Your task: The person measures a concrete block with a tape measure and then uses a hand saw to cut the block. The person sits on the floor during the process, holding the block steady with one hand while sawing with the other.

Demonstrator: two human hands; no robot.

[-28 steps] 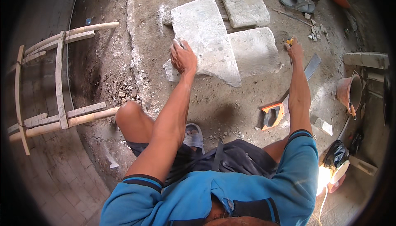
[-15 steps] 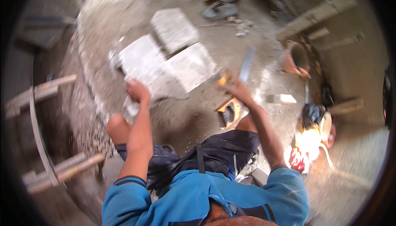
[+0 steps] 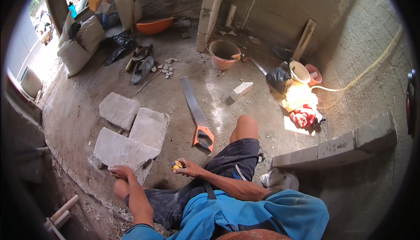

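Note:
My right hand (image 3: 190, 169) is closed round a small yellow and black tape measure (image 3: 177, 165), held just above my thigh. My left hand (image 3: 121, 172) lies with its fingers stretched along the near edge of a pale, rectangular lightweight block (image 3: 124, 150). That block is set beside and partly over other slabs: another pale block (image 3: 149, 128) at its right and a block with cut corners (image 3: 119, 111) behind. On the floor right of the blocks lies a handsaw (image 3: 194, 106) with an orange and black handle, touched by neither hand.
An orange bucket (image 3: 223, 55) with a tool in it and a small block piece (image 3: 241, 90) stand ahead. Sandals (image 3: 142, 70) and rubble lie further left, near filled sacks (image 3: 81, 49). A low block wall (image 3: 332, 149) runs at the right, near a bright heap of cloth (image 3: 302, 115).
The view has swung up, showing more of the room. My right hand, with the tape measure, has drawn back from beside the saw toward my lap. My left hand stays at the block's near edge.

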